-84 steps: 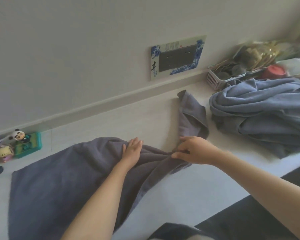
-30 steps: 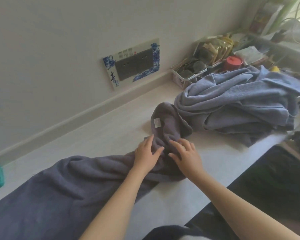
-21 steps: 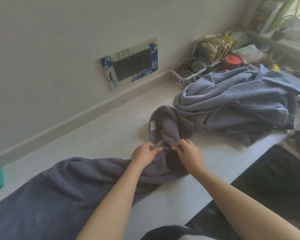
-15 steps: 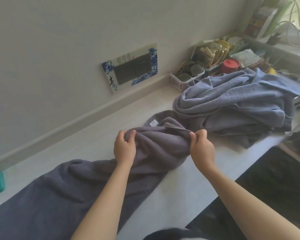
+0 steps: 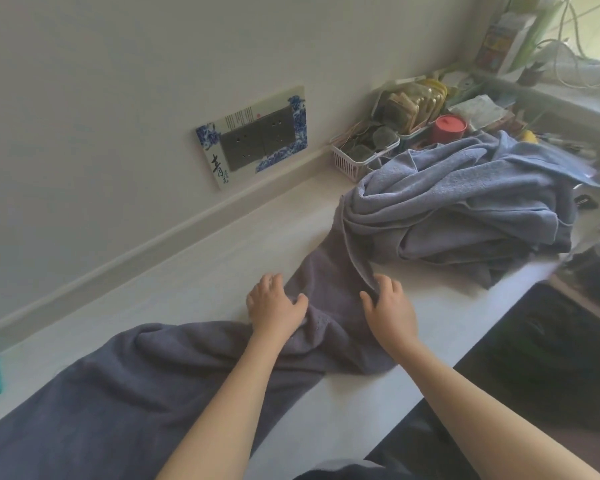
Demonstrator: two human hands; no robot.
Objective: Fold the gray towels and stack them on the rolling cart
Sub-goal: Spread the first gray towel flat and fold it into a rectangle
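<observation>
A: Head view, hands?
B: Left hand (image 5: 274,306) is laid palm-down on the dark gray towel (image 5: 146,386), fingers spread and slightly bent, thumb pressed into the cloth. Right hand (image 5: 390,311) is laid on the same towel's right edge, fingers apart, tips bent at the fold; whether cloth is pinched cannot be told.
A: Towel location?
B: It is stretched across the white counter (image 5: 201,271), far end tucked under the pile of lighter towels (image 5: 465,209). A pink basket (image 5: 349,161) is seen behind the pile.

soft daylight from upper right, edges blurred.
</observation>
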